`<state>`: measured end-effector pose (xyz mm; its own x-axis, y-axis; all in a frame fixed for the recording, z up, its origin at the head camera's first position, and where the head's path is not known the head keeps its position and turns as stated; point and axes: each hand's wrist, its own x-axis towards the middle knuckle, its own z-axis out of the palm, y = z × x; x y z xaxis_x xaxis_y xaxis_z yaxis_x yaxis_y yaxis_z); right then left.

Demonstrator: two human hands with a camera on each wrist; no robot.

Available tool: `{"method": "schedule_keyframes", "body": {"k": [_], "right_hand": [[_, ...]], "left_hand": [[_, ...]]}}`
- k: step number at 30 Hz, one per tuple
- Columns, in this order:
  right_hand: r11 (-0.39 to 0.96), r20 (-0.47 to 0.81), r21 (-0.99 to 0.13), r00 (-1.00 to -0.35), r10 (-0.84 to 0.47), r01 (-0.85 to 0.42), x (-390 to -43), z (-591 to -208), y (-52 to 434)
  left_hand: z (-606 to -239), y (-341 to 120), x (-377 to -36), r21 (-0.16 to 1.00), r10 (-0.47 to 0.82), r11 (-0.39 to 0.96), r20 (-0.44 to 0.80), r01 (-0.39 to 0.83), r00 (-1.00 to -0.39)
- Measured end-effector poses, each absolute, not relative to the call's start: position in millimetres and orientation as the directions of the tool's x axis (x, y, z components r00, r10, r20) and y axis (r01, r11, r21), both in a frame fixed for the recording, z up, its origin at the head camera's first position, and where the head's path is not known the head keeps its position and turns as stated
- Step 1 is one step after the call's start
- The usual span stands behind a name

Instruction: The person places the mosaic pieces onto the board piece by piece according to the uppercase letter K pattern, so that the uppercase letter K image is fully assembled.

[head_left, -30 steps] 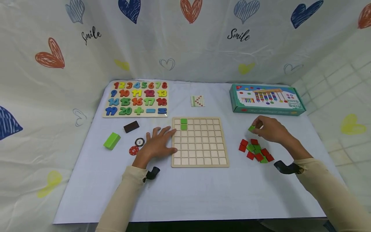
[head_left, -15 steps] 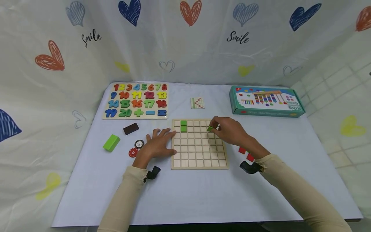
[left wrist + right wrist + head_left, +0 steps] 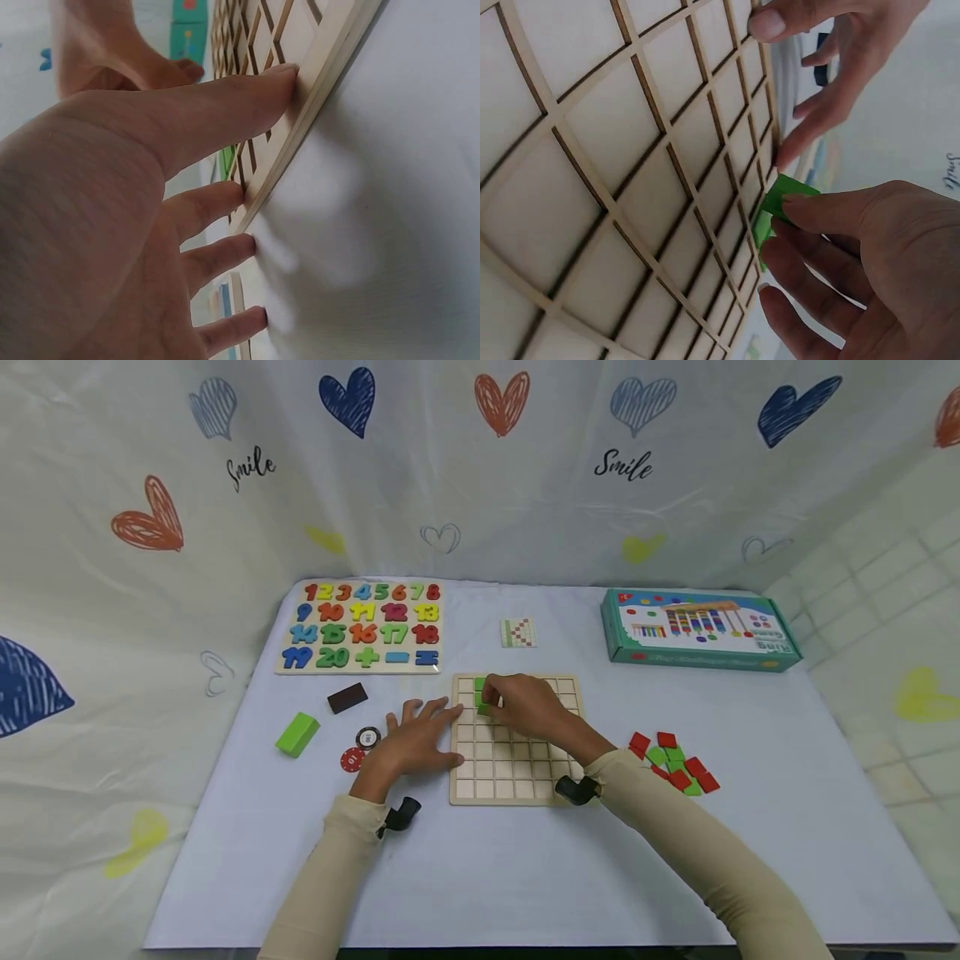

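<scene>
The right hand (image 3: 528,706) pinches a green tile (image 3: 774,206) over the far-left cells of the wooden grid board (image 3: 517,772) — the left hand (image 3: 412,745) lies flat, fingers straight, thumb pressing the board's left edge

soft even light, warped edges

White table (image 3: 480,877) bears grid board (image 3: 495,777), number puzzle (image 3: 363,627), teal box (image 3: 697,631)
</scene>
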<state>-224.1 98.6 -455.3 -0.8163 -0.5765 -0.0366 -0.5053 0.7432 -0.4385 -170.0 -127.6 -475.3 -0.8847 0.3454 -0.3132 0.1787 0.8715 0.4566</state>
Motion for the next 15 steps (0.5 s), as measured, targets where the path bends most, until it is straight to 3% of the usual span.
{"method": "schedule_keyframes", "body": {"k": [15], "right_hand": [[0.712,-0.118,-0.606,-0.845,-0.522,-0.355,-234.5,-480.3,104.5]], "left_hand": [[-475.1,-124.9,-167.7,0.45,0.353,0.873,-0.312,0.19,-0.882]]}}
